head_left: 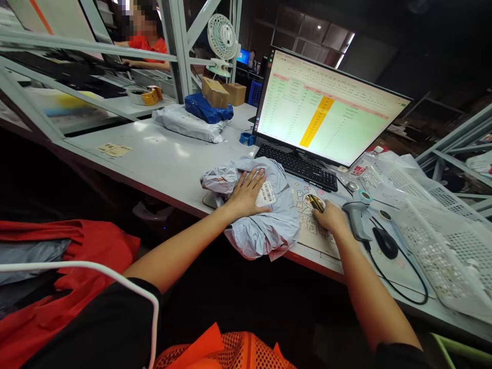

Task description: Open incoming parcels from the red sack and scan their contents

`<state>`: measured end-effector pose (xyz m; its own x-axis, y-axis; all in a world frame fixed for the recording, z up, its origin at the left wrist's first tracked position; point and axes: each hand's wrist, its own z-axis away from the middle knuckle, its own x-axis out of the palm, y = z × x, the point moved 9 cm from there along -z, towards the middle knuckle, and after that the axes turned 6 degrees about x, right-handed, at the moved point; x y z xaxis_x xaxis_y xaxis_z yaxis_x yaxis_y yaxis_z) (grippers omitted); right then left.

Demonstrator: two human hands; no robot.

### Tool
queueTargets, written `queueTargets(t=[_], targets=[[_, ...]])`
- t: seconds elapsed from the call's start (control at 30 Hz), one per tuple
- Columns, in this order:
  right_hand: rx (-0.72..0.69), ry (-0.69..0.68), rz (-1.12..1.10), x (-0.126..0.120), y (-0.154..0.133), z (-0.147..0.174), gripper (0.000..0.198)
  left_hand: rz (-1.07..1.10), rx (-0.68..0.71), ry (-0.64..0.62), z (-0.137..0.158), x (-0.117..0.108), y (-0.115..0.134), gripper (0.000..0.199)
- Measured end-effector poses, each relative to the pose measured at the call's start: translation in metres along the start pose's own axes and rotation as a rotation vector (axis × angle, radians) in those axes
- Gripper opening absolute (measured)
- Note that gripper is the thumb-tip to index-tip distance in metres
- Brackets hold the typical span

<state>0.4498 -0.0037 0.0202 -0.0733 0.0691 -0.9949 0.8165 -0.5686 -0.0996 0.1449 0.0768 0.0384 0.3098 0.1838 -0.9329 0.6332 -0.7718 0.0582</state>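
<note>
One grey bag (265, 225), contents hidden, lies under the left fingers (249, 182).

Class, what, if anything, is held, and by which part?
Right hand: a yellow-black tool, by its near end. Left hand rests open on grey bag.

black-sleeved left arm (184, 243): bare forearm stretched forward | bare left hand (248, 196): palm down, fingers extended, slightly spread | black-sleeved right arm (365, 277): reaching forward, angled inward | bare right hand (332, 216): fingers curled in a grip
</note>
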Motion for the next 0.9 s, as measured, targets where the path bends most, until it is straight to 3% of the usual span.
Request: queueTargets(t=[0.1,0.2,0.33,0.43,0.5,0.63,0.73,0.8,0.9], targets=[[0.011,-0.046,0.06,0.011,0.0,0.002,0.056,-0.004,0.006,0.015,0.0,-0.001,0.0,0.116],[0.004,0.037,0.013,-0.005,0.011,-0.002,0.057,-0.029,0.003,0.035,0.001,-0.002,-0.001,0.113],[0.262,0.184,-0.058,-0.037,0.083,-0.015,0.056,-0.053,0.028,0.057,-0.001,-0.002,-0.001,0.112],[0.443,0.092,-0.099,-0.028,0.13,-0.023,0.059,-0.044,0.052,0.066,-0.006,-0.003,0.003,0.111],[0.462,0.033,-0.119,-0.017,0.137,-0.029,0.061,-0.026,0.079,0.057,-0.009,-0.001,0.009,0.111],[0.442,-0.021,-0.155,-0.014,0.123,-0.039,0.052,0.009,0.116,0.04,-0.013,0.002,0.017,0.111],[0.346,-0.056,-0.217,-0.044,0.101,-0.036,0.035,0.025,0.109,0.028,-0.013,0.003,0.016,0.111],[0.138,-0.104,-0.313,-0.076,0.071,-0.022,0.03,0.036,0.107,0.017,-0.013,0.003,0.015,0.113],[-0.238,-0.213,-0.417,-0.123,0.011,0.026,0.032,0.042,0.111,0.011,-0.012,0.001,0.016,0.116]])
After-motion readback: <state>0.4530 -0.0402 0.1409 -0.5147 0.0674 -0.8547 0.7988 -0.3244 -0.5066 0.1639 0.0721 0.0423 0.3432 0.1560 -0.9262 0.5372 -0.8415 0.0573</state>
